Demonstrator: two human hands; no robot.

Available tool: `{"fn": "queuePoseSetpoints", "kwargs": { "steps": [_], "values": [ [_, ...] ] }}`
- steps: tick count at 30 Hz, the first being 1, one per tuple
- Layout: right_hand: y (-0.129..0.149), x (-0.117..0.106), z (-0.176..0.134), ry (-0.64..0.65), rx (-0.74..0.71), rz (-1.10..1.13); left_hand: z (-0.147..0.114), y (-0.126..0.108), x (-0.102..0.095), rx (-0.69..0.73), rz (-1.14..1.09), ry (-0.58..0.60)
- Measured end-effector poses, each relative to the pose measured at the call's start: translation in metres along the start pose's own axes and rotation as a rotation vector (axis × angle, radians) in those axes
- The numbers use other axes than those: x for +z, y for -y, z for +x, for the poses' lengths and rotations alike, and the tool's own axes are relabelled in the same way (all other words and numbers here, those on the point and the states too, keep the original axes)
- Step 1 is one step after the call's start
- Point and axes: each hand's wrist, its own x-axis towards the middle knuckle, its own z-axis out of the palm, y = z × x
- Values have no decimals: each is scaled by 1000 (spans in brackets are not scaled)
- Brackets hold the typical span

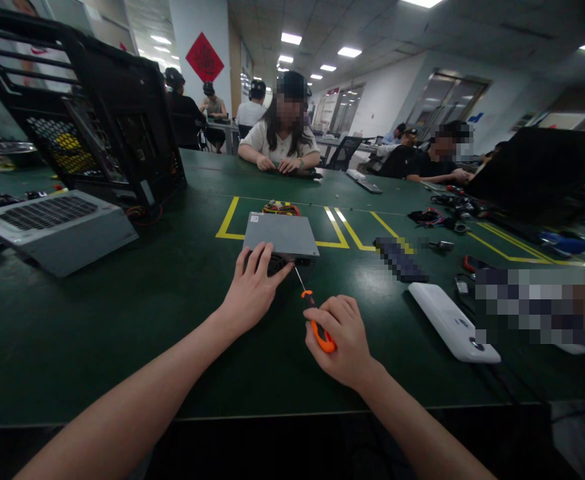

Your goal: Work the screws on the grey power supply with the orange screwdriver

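Note:
A grey metal power supply unit [281, 231] lies flat on the green table in front of me, its coloured cables [281, 209] bunched behind it. My left hand [253, 288] grips its near edge, with fingertips on the top and the thumb stretched along the near face. In my right hand [339, 337] is an orange and black screwdriver [323, 333], closed round the handle. The screwdriver's thin shaft slants up to the near face of the unit, close to my left thumb. Whether the tip sits in a screw is too small to tell.
A second grey power supply [79, 233] and an open black computer case [107, 127] stand on the left. To the right lie a white power bank-like block [452, 321], a dark phone-shaped object and loose cables [439, 217]. A person [282, 143] sits opposite.

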Motion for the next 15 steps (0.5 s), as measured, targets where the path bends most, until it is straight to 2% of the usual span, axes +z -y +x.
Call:
{"fn": "queuePoseSetpoints", "kwargs": {
  "steps": [3, 7, 13, 15],
  "values": [
    [0, -1, 0, 21, 7, -24, 0, 0, -1, 0, -7, 0],
    [0, 0, -1, -29, 50, 67, -1, 0, 0, 4, 3, 9],
    [1, -2, 1, 18, -14, -37, 0, 0, -1, 6, 7, 6],
    [1, -2, 1, 1, 0, -10, 0, 0, -1, 7, 3, 6]
  ]
}}
